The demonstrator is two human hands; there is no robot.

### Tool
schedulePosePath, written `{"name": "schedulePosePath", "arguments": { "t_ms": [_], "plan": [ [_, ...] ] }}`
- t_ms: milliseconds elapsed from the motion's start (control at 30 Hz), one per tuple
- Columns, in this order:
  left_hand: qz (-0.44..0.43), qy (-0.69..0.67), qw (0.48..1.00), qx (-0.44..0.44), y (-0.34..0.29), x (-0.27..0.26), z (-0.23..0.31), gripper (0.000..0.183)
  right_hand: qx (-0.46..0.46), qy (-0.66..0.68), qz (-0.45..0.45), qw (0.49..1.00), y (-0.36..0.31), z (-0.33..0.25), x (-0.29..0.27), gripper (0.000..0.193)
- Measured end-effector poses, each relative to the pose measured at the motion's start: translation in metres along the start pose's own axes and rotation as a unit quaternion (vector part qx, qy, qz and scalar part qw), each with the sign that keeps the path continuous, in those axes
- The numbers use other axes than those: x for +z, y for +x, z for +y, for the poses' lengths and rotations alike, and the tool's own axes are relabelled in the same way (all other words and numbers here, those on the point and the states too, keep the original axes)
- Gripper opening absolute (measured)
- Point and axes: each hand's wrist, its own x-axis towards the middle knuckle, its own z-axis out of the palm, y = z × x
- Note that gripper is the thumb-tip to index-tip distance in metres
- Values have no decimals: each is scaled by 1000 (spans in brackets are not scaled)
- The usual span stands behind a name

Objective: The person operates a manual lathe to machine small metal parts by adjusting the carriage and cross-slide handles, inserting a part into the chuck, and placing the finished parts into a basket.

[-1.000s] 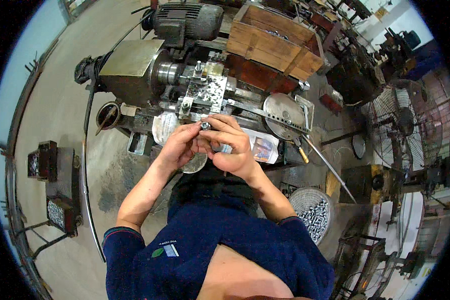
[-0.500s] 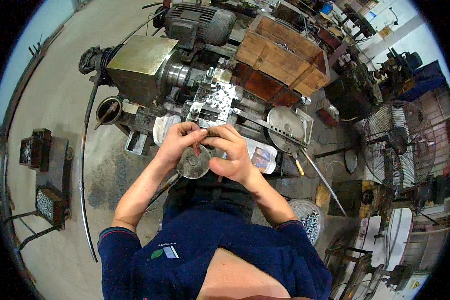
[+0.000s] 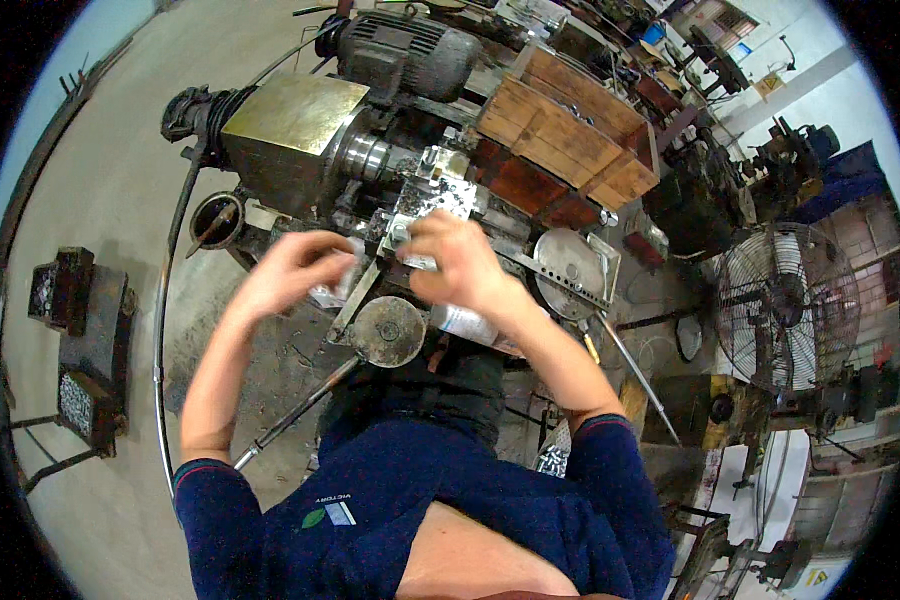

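My left hand (image 3: 305, 268), smeared by motion, hangs left of the lathe's carriage beside a pale sheet or tray (image 3: 332, 294). Its fingers curl, and whether anything is in them does not show. Over the front of the carriage's metal block (image 3: 434, 198), which is strewn with bright chips, my right hand (image 3: 455, 262) reaches with bent fingers, also blurred; its fingertips hide part of the block. Below and between the hands sits a round grey metal disc (image 3: 390, 332). Just behind the carriage is the shiny cylindrical chuck (image 3: 366, 157) of the lathe.
A brass-topped headstock (image 3: 295, 112) and a motor (image 3: 410, 55) stand at the back left. Behind the carriage is a wooden crate (image 3: 560, 125). A round metal lid (image 3: 570, 270) lies to the right, with a large fan (image 3: 788, 305) beyond. A long rod (image 3: 295, 412) slants toward my left arm.
My hands were together above the disc, fingers around a small reddish-brown piece. They have parted: the left went left, the right moved up to the carriage. The view has shifted slightly.
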Motion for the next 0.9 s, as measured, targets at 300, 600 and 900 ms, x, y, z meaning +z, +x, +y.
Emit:
{"name": "schedulePosePath", "arguments": {
  "t_ms": [300,600,900],
  "plan": [
    [299,562,761,-124,-144,-128,-53,33,84,-277,-147,946,107,81,40,20],
    [382,349,828,-215,-199,-102,-134,34,74,-276,-138,948,106,91,56,20],
    [381,356,818,-244,-185,-115,-141,31,56,-283,-156,945,113,96,58,21]
  ]
}}
